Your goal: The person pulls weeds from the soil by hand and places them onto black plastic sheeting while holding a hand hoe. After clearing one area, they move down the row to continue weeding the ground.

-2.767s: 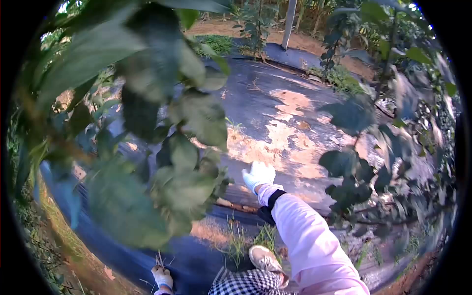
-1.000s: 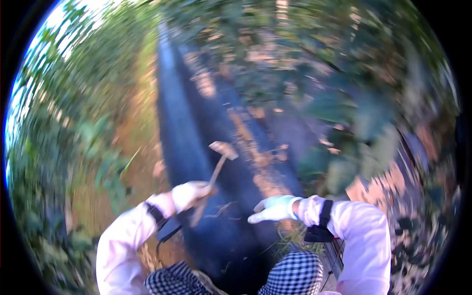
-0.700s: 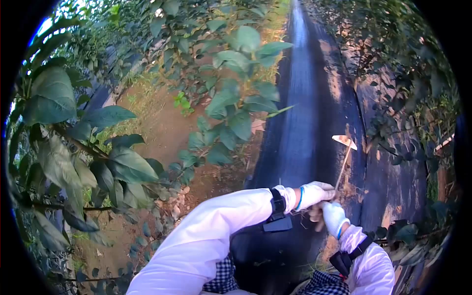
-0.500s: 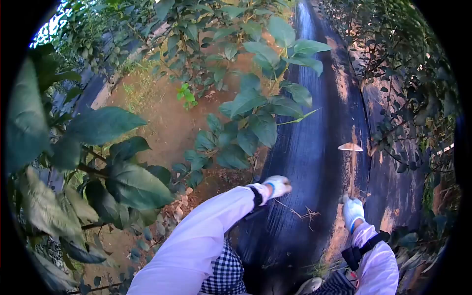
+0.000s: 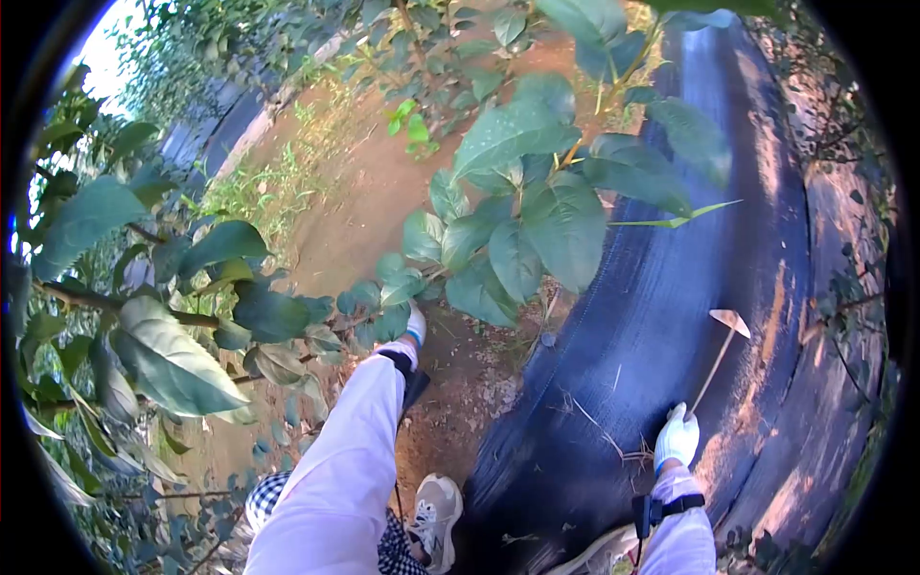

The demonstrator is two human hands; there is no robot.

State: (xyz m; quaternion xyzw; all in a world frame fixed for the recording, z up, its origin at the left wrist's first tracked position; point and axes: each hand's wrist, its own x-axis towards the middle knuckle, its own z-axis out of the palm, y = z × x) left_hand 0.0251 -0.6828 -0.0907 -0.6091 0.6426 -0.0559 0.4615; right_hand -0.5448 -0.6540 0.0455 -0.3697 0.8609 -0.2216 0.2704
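Note:
My right hand (image 5: 678, 436), in a white glove, is closed around the thin handle of a hoe (image 5: 714, 369). The hoe's pale, triangular blade (image 5: 733, 323) points away from me, over the black plastic sheet (image 5: 623, 316). Out to the left, my left hand (image 5: 416, 324), also gloved in white, reaches in beside a leafy branch (image 5: 517, 220). Leaves cover part of that hand, and its fingers are hidden.
Bare brown soil (image 5: 335, 211) with some grass runs along the left of the sheet. More leafy branches (image 5: 182, 355) crowd the left side. Dry twigs (image 5: 623, 450) lie on the sheet near my right hand. My shoe (image 5: 437, 522) stands on the soil at the sheet's edge.
My left hand has moved left, from above the black sheet to the leaves over the soil. The view has shifted, and the hoe's handle now slants up to the right. One shoe has come into view.

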